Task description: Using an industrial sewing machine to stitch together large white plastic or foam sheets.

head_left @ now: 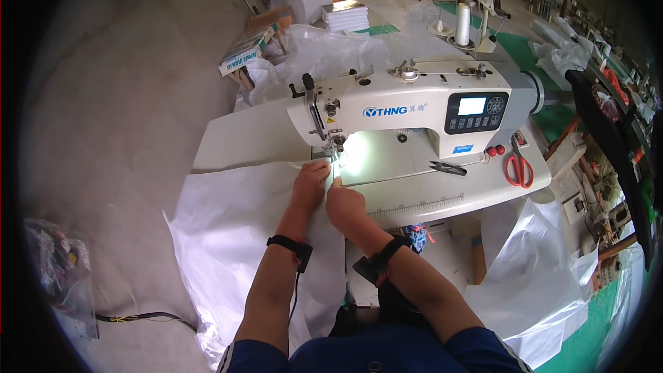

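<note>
A white sewing machine (394, 100) with a lit lamp stands across the middle of the view. Below its needle and presser foot (335, 155), a large white sheet (238, 214) reaches the stitching area and hangs down over the table's front edge. My left hand (310, 183) is closed on the sheet's right edge, just left of the foot. Close beside it, my right hand (345, 205) pinches a narrow white strip (336, 169) that runs up to the foot. The fingertips of both hands are partly hidden.
Black thread snips (448, 168) and red-handled scissors (518, 168) lie on the machine table's right side. A cone of white thread (463, 24) stands behind. More white sheeting (532, 276) hangs at lower right. A clear bag (62, 269) lies on the floor at left.
</note>
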{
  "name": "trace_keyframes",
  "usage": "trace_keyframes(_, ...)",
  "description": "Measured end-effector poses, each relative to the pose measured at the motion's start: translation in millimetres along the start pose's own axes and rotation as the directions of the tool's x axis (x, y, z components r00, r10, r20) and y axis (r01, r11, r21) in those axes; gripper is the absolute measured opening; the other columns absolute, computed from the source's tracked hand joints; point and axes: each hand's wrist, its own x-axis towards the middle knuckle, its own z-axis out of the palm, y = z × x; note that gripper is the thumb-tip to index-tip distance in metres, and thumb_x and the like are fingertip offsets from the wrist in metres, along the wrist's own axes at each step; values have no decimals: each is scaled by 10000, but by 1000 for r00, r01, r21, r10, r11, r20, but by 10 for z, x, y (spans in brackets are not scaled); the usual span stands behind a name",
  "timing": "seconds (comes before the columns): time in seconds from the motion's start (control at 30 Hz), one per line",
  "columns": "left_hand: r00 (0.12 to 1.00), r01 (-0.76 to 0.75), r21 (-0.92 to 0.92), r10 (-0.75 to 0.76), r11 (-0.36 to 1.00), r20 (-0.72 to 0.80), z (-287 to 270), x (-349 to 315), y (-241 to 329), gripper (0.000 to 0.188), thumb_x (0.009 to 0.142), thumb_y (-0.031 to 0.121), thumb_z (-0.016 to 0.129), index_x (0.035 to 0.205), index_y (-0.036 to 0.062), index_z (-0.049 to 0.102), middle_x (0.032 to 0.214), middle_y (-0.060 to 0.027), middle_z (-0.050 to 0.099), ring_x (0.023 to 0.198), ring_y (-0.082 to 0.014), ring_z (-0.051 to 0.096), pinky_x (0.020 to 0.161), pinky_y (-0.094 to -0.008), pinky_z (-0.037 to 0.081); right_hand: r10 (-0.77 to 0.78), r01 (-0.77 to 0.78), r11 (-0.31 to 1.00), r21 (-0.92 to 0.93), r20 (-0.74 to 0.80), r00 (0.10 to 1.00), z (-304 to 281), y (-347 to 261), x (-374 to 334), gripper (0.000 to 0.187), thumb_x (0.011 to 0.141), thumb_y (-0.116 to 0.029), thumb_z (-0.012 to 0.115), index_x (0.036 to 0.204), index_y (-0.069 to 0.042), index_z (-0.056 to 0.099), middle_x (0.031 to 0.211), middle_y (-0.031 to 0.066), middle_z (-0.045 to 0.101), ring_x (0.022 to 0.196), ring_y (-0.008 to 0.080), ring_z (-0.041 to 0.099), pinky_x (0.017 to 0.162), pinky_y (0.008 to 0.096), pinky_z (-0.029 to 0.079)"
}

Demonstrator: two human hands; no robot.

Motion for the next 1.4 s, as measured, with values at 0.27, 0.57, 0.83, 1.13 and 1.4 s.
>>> trace_keyframes(0.27,986,-22,78,9,997,167,-1,-140,336,257,807,189,555,993,28,628,1085,-129,602,1007,-297,540,904,-384,418,-49,52,998,-28,119,992,-46,102,-546,463,785,-89,485,1194,117,419,777,181,650,708,318,654,643,411,512)
trace_keyframes(0.57,999,-8,181,2,983,32,60,-251,459,307,836,204,522,1071,14,577,1115,-119,580,1074,-262,502,955,-383,352,95,-108,626,772,62,994,-263,587,169,290,934,-223,436,1157,-65,536,733,89,617,597,150,610,457,281,475)
trace_keyframes(0.83,999,-25,215,17,976,36,69,-202,454,296,827,161,525,1079,8,554,1119,-144,559,1052,-292,506,927,-398,370,167,-35,221,975,-3,986,-109,635,707,341,903,-371,526,1066,-79,591,763,23,599,531,64,542,425,195,425)
trace_keyframes(1.13,999,-35,233,24,972,47,50,-169,498,315,838,175,518,1112,21,538,1130,-135,549,1065,-284,498,926,-398,369,303,-73,286,955,-18,953,-48,591,840,379,863,-428,564,796,-61,633,565,18,545,438,78,496,407,235,419)
trace_keyframes(1.4,998,0,231,-16,973,65,-15,-286,524,320,846,172,506,1136,39,538,1165,-115,545,1101,-271,488,953,-383,358,349,-73,286,955,-33,937,-27,589,890,427,843,-400,607,630,-49,488,553,40,530,416,91,490,355,259,403)
